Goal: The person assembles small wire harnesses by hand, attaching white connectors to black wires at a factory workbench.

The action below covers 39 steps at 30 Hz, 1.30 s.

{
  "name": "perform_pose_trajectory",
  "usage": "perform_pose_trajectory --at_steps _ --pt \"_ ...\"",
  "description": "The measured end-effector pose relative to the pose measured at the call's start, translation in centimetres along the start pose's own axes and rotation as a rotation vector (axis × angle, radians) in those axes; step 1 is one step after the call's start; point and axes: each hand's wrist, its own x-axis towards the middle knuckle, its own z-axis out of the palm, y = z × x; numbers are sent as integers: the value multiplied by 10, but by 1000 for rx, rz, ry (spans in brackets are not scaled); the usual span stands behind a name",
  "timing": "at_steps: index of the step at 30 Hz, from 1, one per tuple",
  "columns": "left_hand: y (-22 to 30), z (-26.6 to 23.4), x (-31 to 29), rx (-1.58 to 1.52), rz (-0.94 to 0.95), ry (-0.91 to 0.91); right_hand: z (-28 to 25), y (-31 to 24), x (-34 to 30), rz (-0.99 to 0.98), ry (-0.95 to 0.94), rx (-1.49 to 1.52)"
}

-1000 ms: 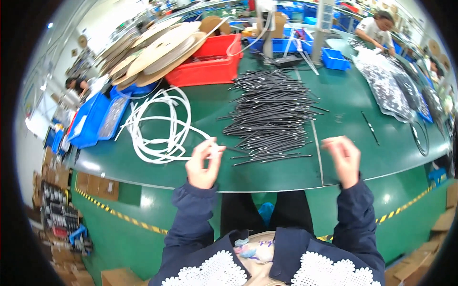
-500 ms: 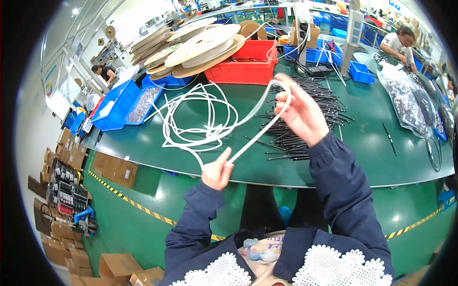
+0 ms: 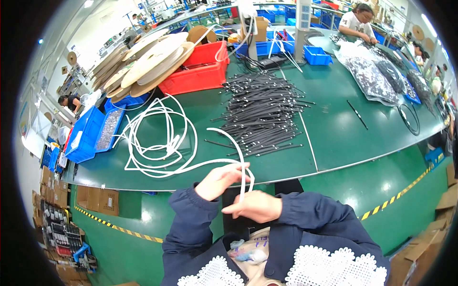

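White flexible tubing (image 3: 243, 164) passes between my hands just over the table's near edge. My left hand (image 3: 220, 182) has its fingers closed round it, and a free end arches up and away over the table. Slightly lower and to the right, my right hand (image 3: 257, 206) pinches the lower part of the tube's bend, its fingertips partly hidden. From my hands the tubing runs left into a loose tangled coil (image 3: 194, 138) on the green table. Beyond my right hand lies a broad pile of short black cables (image 3: 262, 114) with shiny ends.
Large reels (image 3: 152, 62) lean against a red bin (image 3: 198, 78) at the back left. Blue bins (image 3: 86, 136) stand at the table's left end. One black cable (image 3: 357, 114) and bags of small parts (image 3: 365, 78) lie right. A co-worker (image 3: 358, 24) sits at the far right.
My right hand has come down and in towards my body, beside the left. The wide stretched loop has shrunk to a small bend, and a free tube end now shows. My view has shifted right.
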Motion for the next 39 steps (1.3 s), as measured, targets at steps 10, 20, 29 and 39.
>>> perform_pose_trajectory --at_steps 10,20,29,39 --pt "20 31 9 -276 168 465 8 7 -54 50 149 23" --pt "-12 83 -5 1163 255 406 -88 -44 -42 419 786 313" --pt "-12 87 -5 1239 220 419 -89 -33 -41 485 948 403" --pt "-17 87 0 1190 184 298 -92 -32 -51 496 940 468"
